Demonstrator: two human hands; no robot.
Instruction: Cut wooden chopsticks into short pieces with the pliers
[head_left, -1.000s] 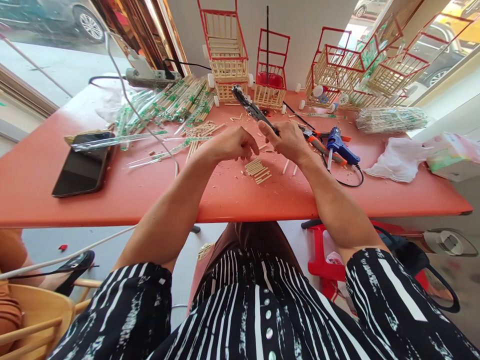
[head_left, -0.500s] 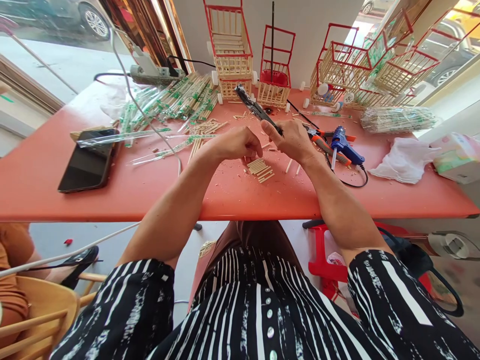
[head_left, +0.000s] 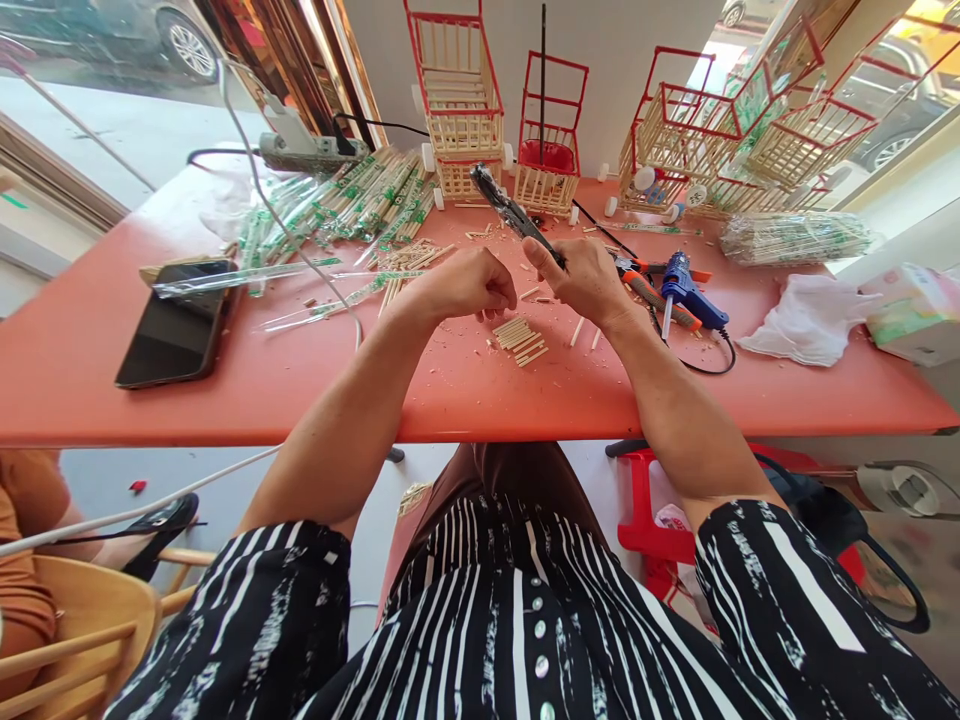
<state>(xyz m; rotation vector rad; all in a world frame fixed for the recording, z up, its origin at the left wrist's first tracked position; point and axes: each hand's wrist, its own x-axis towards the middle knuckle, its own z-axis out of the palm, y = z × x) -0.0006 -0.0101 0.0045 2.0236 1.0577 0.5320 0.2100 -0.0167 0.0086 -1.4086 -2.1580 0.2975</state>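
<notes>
My left hand (head_left: 480,283) hovers just above and left of a small row of short cut wooden sticks (head_left: 520,340) on the table. Its fingers are curled and closed; whatever they may hold is hidden. Wrapped around a long black hand tool (head_left: 510,208) is my right hand (head_left: 587,278), right of and above the row. The tool points away to the upper left, with pale shiny patches on its far part; its exact kind is unclear. A few loose short sticks (head_left: 577,331) lie below my right hand.
Paper-wrapped sticks (head_left: 375,200) are heaped at the back left, near a phone (head_left: 176,325). Small stick-built carts (head_left: 469,130) with red frames line the back. On the right lie a blue glue gun (head_left: 691,297), orange-handled pliers (head_left: 649,290) and a white plastic bag (head_left: 806,325).
My left hand has drawn slightly left and up from the row of short sticks, showing more of it. My right hand and the black tool have barely moved.
</notes>
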